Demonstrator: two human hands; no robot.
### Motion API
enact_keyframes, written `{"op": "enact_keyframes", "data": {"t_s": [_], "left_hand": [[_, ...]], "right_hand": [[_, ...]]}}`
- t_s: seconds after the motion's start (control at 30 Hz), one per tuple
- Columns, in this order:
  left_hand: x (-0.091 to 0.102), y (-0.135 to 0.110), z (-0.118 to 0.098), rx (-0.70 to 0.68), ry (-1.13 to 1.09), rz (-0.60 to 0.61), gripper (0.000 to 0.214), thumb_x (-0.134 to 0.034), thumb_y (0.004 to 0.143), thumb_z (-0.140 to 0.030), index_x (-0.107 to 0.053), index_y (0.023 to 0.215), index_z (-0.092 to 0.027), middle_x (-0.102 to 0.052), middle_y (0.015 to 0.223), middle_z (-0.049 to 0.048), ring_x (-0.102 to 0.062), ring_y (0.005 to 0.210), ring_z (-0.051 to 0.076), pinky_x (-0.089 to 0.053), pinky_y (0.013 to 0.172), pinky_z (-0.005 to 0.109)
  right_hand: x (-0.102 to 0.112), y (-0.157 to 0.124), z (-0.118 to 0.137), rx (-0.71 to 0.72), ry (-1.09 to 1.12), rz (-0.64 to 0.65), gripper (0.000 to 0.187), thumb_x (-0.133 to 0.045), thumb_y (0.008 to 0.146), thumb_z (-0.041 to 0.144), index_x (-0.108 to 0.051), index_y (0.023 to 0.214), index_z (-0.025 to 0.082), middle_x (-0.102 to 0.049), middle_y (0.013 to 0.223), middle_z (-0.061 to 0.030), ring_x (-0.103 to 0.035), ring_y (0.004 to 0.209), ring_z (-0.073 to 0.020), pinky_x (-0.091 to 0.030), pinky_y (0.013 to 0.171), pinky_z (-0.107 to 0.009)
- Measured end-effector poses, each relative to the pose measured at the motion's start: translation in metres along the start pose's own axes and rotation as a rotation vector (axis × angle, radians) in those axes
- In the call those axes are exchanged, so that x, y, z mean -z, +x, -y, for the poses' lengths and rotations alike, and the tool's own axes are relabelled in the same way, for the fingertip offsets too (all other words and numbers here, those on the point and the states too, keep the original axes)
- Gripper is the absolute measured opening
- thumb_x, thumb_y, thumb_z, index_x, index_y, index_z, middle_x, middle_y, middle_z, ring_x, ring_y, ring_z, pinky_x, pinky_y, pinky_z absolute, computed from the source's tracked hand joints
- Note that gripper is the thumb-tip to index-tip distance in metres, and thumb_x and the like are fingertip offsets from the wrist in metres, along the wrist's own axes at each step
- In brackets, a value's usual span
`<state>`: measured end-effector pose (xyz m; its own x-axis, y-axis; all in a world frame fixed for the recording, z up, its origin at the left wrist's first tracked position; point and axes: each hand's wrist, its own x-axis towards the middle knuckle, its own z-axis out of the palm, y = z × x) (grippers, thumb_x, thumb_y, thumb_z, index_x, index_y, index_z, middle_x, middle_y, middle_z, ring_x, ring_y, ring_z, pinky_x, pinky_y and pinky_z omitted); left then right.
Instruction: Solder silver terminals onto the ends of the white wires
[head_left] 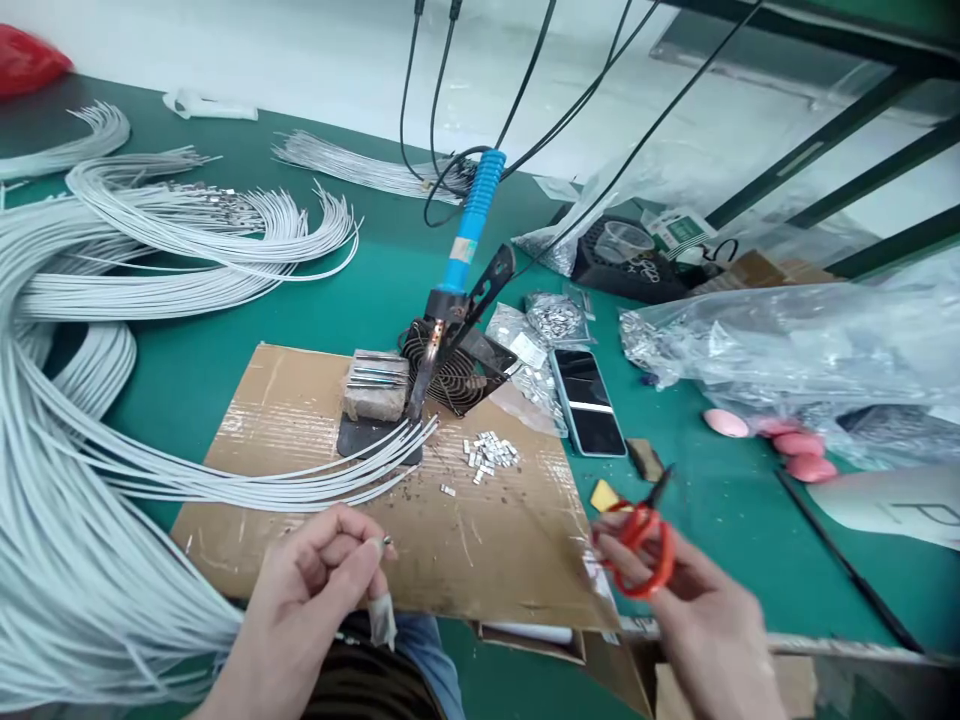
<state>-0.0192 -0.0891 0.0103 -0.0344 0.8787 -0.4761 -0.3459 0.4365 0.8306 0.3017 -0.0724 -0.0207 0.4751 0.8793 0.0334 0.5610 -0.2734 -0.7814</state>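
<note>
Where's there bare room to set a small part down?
Front of the cardboard, between the left hand and the red scissors, in front of the small metal pieces. Also the green tabletop between the white wires and the blue soldering iron. Crowded: the left, heaped with wires, and the right rear, under plastic bags.

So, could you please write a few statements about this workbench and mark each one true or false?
1. The right hand holds scissors with red handles. True.
2. The small silvery rectangular pieces stand in one neat stack. False: these pieces lie loose on a flat brown cardboard sheet.
3. The blue-handled soldering iron is tilted. True.
4. The left hand is spread flat. False: the left hand's thumb and finger are pinched on something too small to identify.
5. Curved bundles of thin white cables lie on the picture's left side. True.
</note>
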Motion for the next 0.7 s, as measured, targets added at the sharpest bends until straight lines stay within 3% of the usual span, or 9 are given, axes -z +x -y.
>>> {"op": "enact_keyframes", "data": {"t_s": [0.03,0.13,0.23,0.3,0.4,0.57,0.7], "left_hand": [[0.0,-0.001,-0.001,-0.002,0.005,-0.002,0.047,-0.087,0.074,-0.063,-0.075,0.077,-0.017,-0.066,0.057,-0.0003,-0.05,0.053,0.009,-0.043,0.056,0.018],[-0.001,-0.003,-0.003,-0.01,0.02,-0.003,0.049,-0.087,0.073,-0.064,-0.075,0.076,-0.017,-0.065,0.057,-0.0007,-0.046,0.051,0.007,-0.041,0.054,0.017],[0.0,-0.005,-0.005,0.004,0.019,0.01,0.049,-0.088,0.072,-0.065,-0.075,0.076,-0.018,-0.064,0.055,-0.0022,-0.042,0.049,0.006,-0.041,0.053,0.017],[0.0,-0.006,-0.005,0.009,0.027,0.012,0.049,-0.088,0.071,-0.065,-0.075,0.077,-0.018,-0.063,0.055,-0.0024,-0.042,0.049,0.006,-0.042,0.052,0.017],[0.001,-0.007,-0.004,0.002,0.05,0.008,0.048,-0.087,0.072,-0.065,-0.077,0.078,-0.019,-0.063,0.055,-0.0021,-0.041,0.049,0.007,-0.042,0.053,0.018],[0.003,-0.006,0.0,-0.022,0.072,0.019,0.043,-0.085,0.077,-0.061,-0.077,0.078,-0.019,-0.063,0.055,-0.0013,-0.04,0.049,0.008,-0.041,0.053,0.019],[0.004,-0.006,0.002,-0.03,0.071,0.026,0.04,-0.084,0.08,-0.058,-0.076,0.08,-0.019,-0.062,0.055,-0.0012,-0.04,0.049,0.008,-0.041,0.053,0.02]], "right_hand": [[-0.015,-0.015,0.01,-0.044,0.08,0.107,0.038,-0.086,0.068,0.052,-0.082,0.089,0.021,-0.079,0.077,-0.0066,-0.071,0.066,-0.025,-0.056,0.059,-0.032],[-0.05,-0.057,0.039,-0.058,0.176,0.386,0.04,-0.081,0.078,0.056,-0.064,0.066,0.022,-0.059,0.056,0.0014,-0.054,0.052,-0.0165,-0.047,0.051,-0.027],[-0.066,-0.081,0.06,0.073,0.187,0.498,0.043,-0.088,0.07,0.058,-0.07,0.08,0.02,-0.07,0.082,-0.0041,-0.063,0.074,-0.0222,-0.054,0.067,-0.031],[-0.069,-0.085,0.069,0.139,0.16,0.59,0.041,-0.088,0.07,0.054,-0.072,0.087,0.02,-0.071,0.091,-0.0052,-0.064,0.084,-0.0239,-0.055,0.076,-0.032],[-0.07,-0.08,0.081,0.226,0.096,0.72,0.026,-0.079,0.08,0.04,-0.062,0.074,0.021,-0.064,0.077,-0.0011,-0.058,0.077,-0.0199,-0.05,0.07,-0.028],[-0.076,-0.071,0.096,0.384,0.035,0.847,0.039,-0.065,0.08,0.021,-0.03,0.063,0.023,-0.038,0.06,0.0059,-0.036,0.059,-0.0119,-0.03,0.053,-0.024],[-0.081,-0.069,0.102,0.41,0.067,0.838,0.045,-0.061,0.08,0.018,-0.022,0.06,0.022,-0.027,0.056,0.0077,-0.026,0.054,-0.0094,-0.022,0.05,-0.026]]}}
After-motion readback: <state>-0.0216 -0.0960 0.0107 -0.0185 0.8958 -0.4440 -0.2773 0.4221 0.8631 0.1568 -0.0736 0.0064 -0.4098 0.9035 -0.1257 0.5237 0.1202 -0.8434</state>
